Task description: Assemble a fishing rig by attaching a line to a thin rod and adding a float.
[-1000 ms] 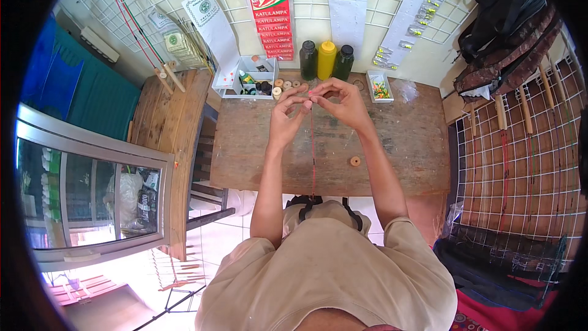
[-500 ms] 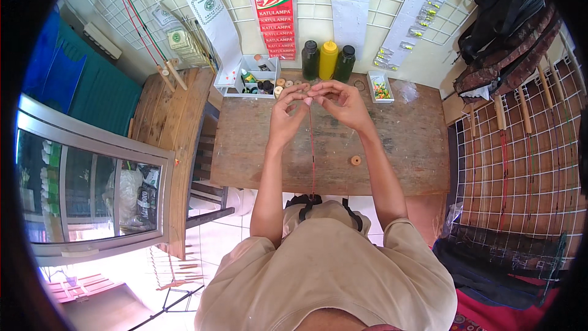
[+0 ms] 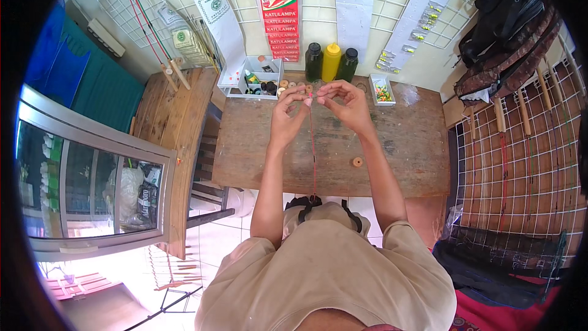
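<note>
We see L hand [image 3: 286,114] pinching upper end of thin red rod [image 3: 313,146], which crosses front edge of desk [image 3: 263,153] twd back edge. R hand [image 3: 353,109] just beside, thumb + index close; can't tell if they meet or pinch anything. Prog.: tip gripped; we judge tip-end work unfinished, remainder unclear. Wooden ring [image 3: 358,162] nr front edge, R of ctr, untouched.

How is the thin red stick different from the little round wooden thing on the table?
The red stick is long and thin, but the wooden ring is small and round. The red stick is mostly red; the wooden ring is light brown. The left hand pinches the red stick near its top, while the wooden ring lies on the table with no hand touching it.
</note>
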`<action>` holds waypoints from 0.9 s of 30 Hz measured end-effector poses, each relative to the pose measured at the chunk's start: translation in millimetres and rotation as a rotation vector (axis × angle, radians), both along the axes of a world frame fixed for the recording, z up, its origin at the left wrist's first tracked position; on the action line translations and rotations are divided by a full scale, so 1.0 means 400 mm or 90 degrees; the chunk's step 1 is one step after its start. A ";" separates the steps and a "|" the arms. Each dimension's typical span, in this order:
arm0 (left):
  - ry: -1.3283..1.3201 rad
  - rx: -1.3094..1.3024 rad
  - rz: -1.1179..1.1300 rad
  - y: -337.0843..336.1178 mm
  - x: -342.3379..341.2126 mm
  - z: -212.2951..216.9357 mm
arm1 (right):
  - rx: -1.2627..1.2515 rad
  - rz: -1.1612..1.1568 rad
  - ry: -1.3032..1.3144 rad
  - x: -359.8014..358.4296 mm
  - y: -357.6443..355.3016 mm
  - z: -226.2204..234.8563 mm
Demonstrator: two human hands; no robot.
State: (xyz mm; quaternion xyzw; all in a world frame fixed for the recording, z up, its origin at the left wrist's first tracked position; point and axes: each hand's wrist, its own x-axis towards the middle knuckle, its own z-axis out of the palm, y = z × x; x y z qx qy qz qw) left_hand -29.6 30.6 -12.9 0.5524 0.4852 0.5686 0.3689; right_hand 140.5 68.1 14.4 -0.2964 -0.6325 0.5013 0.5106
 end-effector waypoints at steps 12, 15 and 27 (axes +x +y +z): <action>-0.028 0.013 0.016 -0.004 -0.003 0.004 | 0.102 -0.087 -0.158 0.005 -0.015 -0.021; 0.006 0.026 0.031 -0.003 -0.008 0.003 | 0.149 -0.120 -0.236 -0.001 -0.032 0.009; -0.110 0.013 0.002 0.012 0.008 -0.001 | 0.281 -0.182 -0.392 0.018 -0.045 -0.046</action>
